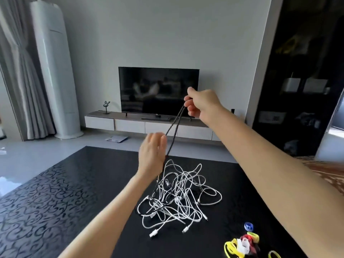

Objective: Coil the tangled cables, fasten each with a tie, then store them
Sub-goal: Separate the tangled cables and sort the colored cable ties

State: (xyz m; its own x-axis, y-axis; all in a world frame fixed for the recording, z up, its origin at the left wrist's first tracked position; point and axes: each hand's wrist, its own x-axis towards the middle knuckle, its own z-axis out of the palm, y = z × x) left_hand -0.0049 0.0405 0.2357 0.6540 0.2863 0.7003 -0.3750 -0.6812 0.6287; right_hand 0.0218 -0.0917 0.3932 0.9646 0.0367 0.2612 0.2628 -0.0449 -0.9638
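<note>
Two strands of one black cable (174, 123) ran down from the grip of the right hand (202, 103), whose fingers and thumb pinched the doubled cord at its top and held it high, at 12 o'clock from the heap below. The raised hold looked meant to draw the dark cord taut and clear of the knot, so that it could be separated first.

The left hand (151, 155) hovered lower, at 11 o'clock from the heap, its grip wide, fingers straight and holding nothing. The strands passed along its far edge, and motion blur left it unclear whether skin touched cord. From its position, that hand seemed poised to steady or comb the strands.

The cable's lower end vanished into a tangle of white cables (178, 196) lying loose at the middle of the dark, glossy counter (55, 192), several plugs splayed toward 6 o'clock. No cable was yet coiled.

Coloured ties (240, 244) in blue, yellow and red lay in a small pile at 4 o'clock from the tangle, near the counter's edge and handy to the right arm for the fastening step. No storage container showed. Beyond the counter, at 12 o'clock, a dark television (158, 90) stood on a low shelf.
</note>
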